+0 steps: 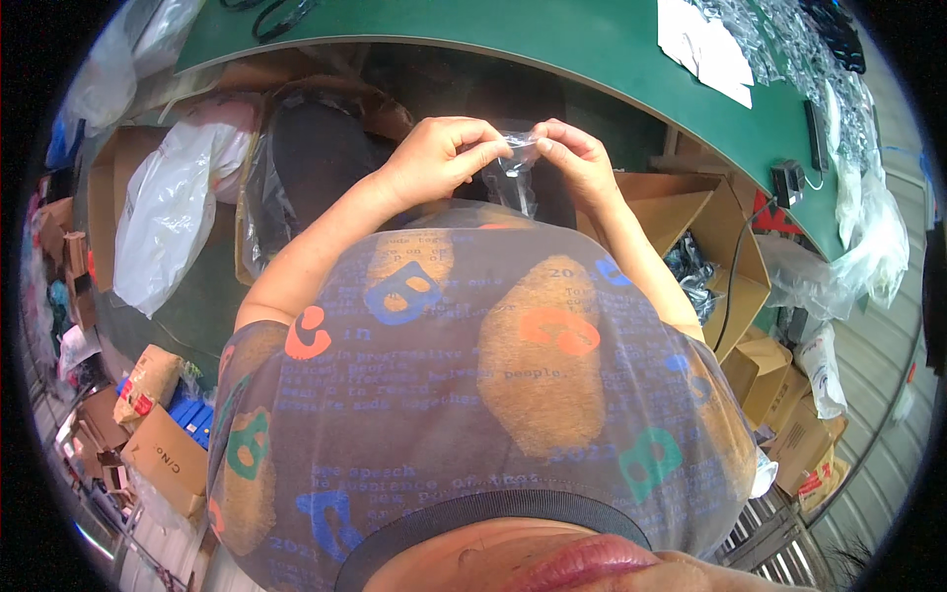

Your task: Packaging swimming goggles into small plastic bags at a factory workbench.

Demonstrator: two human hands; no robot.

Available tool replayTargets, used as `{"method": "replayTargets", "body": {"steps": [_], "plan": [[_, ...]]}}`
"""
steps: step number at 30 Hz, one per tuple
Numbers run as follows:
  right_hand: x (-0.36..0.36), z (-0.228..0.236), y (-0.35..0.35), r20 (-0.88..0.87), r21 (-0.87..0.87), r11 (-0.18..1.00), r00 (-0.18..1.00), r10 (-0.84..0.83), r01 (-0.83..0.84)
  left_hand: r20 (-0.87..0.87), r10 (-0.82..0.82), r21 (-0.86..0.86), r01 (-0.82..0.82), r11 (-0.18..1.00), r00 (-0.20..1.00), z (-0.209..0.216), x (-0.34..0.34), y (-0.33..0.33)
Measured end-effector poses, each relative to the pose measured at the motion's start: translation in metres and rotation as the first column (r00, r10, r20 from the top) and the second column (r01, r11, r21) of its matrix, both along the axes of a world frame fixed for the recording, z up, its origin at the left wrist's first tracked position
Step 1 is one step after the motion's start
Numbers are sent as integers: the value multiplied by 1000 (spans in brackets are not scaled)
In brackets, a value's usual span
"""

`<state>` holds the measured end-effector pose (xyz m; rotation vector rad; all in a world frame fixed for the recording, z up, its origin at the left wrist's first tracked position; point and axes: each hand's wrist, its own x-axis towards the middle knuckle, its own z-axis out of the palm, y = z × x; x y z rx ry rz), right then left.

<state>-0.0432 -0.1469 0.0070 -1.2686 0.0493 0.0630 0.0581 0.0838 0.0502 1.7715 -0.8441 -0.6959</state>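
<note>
In front of my chest, a small clear plastic bag [515,168] is stretched between my two hands, its lower part hanging down over my lap. My left hand [442,158] pinches one side of its upper edge between thumb and index finger. The opposite side is pinched the same way by my right hand [580,166]. Whether anything lies inside the bag is too unclear to tell. Both hands are just short of the near edge of the green table [592,44].
An open cardboard box [725,232] with dark plastic-wrapped items stands at my right. On the left, a box holds a white plastic bag [178,192]. White paper [702,49], a heap of clear packets [804,59] and a black adapter [788,183] with a cable lie on the table's right.
</note>
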Motion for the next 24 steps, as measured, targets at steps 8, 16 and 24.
{"method": "replayTargets", "body": {"steps": [8,16,24], "plan": [[2,-6,0,-14,18,1000,1000,-20,20,-85,2,19,-1,1000,996,-2,-1,-1],[7,-10,-9,-22,-2,999,999,32,-32,-110,1,47,4,999,994,-1,1,-1],[10,-15,-9,20,21,998,998,52,-53,-63,-7,8,8,1000,998,-3,1,-4]]}}
